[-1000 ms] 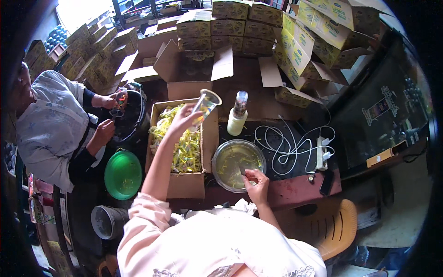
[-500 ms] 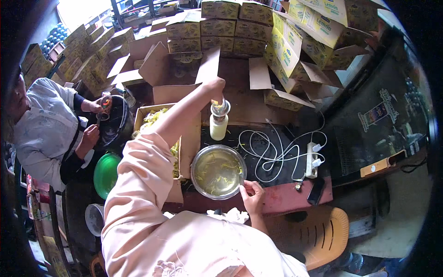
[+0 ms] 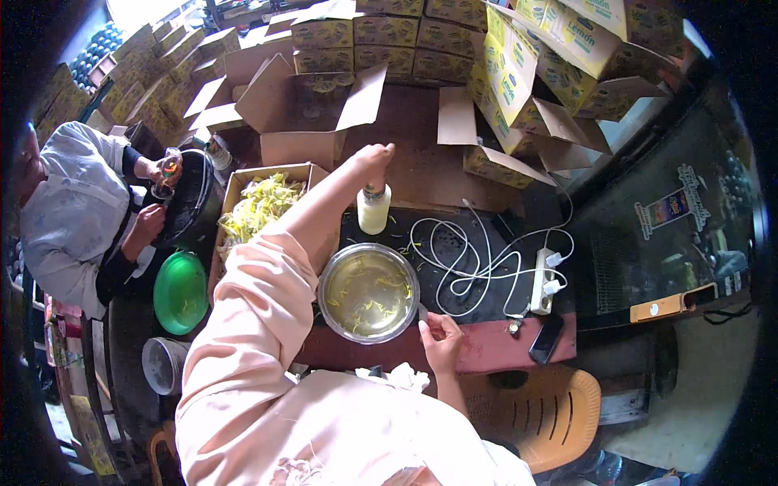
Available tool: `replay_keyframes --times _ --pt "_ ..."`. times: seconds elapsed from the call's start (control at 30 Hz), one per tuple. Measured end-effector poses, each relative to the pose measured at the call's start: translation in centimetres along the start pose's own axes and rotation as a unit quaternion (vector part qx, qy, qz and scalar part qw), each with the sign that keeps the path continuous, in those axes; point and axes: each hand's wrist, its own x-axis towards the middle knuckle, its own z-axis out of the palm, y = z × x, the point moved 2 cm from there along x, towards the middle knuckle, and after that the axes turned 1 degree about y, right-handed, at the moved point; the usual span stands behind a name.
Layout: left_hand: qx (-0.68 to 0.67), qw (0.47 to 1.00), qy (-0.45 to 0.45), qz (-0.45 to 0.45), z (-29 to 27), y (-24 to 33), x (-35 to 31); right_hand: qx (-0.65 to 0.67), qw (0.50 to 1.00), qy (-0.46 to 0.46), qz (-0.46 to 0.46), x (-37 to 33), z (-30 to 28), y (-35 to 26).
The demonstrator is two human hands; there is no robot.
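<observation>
My left hand (image 3: 374,164) reaches across the table, bent down over the top of a bottle-like container of pale milky liquid (image 3: 374,214). Its fingers are mostly hidden; a bit of something shiny shows beneath them at the container's top. Close to my body sits a clear round bowl (image 3: 324,312) of yellowish liquid with yellow-green strips floating in it. At the bowl's right edge my right hand (image 3: 442,343) is closed, thumb and finger pinched by a small grey strip whose kind I cannot make out. A cardboard box (image 3: 312,172) filled with yellow-green strips stands left, partly behind my left arm.
Looped white cables (image 3: 460,275) run to a power strip (image 3: 543,283), near a dark phone (image 3: 547,338). Open cartons (image 3: 361,97) stand at the back. On the left, a co-worker (image 3: 77,202) handles a glass over a black bucket (image 3: 212,194), beside a green basin (image 3: 180,293).
My left hand has shifted slightly; the shiny rim under it shows less now. The whole view has moved a little, uncovering more of the strip-filled box. My right hand stays at the bowl's edge.
</observation>
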Motion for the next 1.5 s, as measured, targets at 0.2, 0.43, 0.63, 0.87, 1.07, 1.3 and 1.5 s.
replay_keyframes --times 0.2,0.43,0.63,0.87,1.07,1.3,1.5 --pt "0.044 0.987 0.155 0.023 -3.0 1.1 -4.8 0.019 1.000 -0.010 -0.019 0.4 1.2 -2.1" --pt "-0.614 0.684 0.323 0.225 -10.2 6.9 -20.5 0.013 0.999 -0.044 -0.007 0.8 2.5 -0.4" --pt "-0.628 0.475 0.246 0.566 -15.6 8.4 -33.4 -0.023 0.995 -0.079 -0.064 2.6 4.9 -0.4" --pt "-0.596 0.482 0.241 0.595 -18.1 6.9 -40.5 -0.051 0.992 -0.087 -0.080 2.9 9.1 -2.6" --pt "-0.594 0.453 0.207 0.632 -17.9 4.2 -44.6 -0.027 0.989 -0.118 -0.084 1.3 12.6 -3.2" --pt "-0.570 0.498 0.192 0.625 -16.7 -0.7 -41.4 -0.054 0.991 -0.081 -0.096 0.9 13.8 -4.2" --pt "-0.714 0.569 0.291 0.287 -12.0 -10.9 -30.8 -0.075 0.995 -0.045 -0.051 0.4 13.5 -4.0"
